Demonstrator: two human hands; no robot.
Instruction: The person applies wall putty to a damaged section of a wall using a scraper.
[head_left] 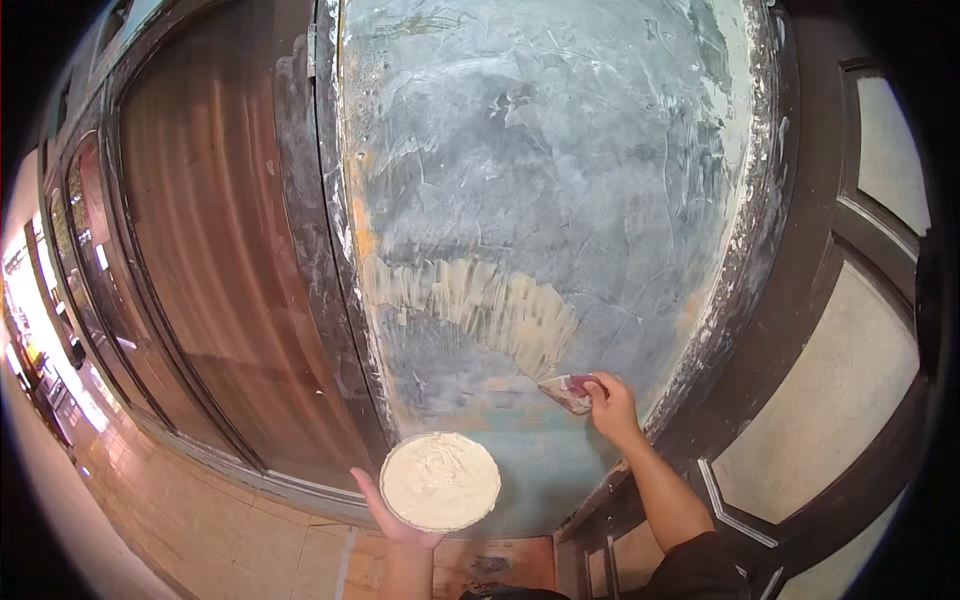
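My right hand (613, 406) is closed round the handle of a putty knife (568, 391), whose triangular blade is smeared with pale paste. The blade's tip is at or just off the blue-grey wall (560, 180); I cannot tell if it touches. Up and left of the blade, a fan-shaped band of cream putty (490, 300) covers part of the wall. Low on the left, my left hand (385, 510) carries a round container of cream putty (440, 482) from beneath, thumb along its side. The container's outer wall and most of the left fingers are hidden.
A dark wooden frame with a brown curtained pane (210, 230) stands left of the wall. To the right is a dark panelled door (800, 330) with pale panels. Tiled floor (220, 530) runs along the lower left, toward a bright opening.
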